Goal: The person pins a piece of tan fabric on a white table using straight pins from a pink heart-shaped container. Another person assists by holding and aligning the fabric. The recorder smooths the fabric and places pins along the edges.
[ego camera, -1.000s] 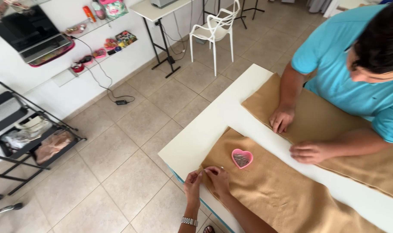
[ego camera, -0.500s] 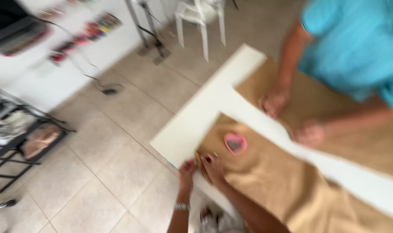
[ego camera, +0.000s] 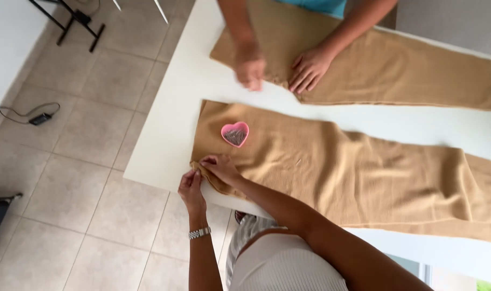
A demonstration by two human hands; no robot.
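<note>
A long tan fabric piece (ego camera: pixel 353 172) lies along the near side of a white table (ego camera: pixel 170 145). My left hand (ego camera: pixel 191 186) and my right hand (ego camera: pixel 219 167) both pinch its near-left corner at the table edge. A pink heart-shaped dish (ego camera: pixel 235 133) holding pins sits on the fabric just above my hands. A silver watch (ego camera: pixel 199 233) is on my left wrist.
Across the table another person's two hands (ego camera: pixel 277 67) press on a second tan fabric piece (ego camera: pixel 396 70). Tiled floor lies to the left, with a black cable and adapter (ego camera: pixel 39 118) and black stand legs (ego camera: pixel 73 19) on it.
The view has swung right and down, so the table now fills the frame and the shelves and chair are out of sight. My hands stay on the same fabric corner.
</note>
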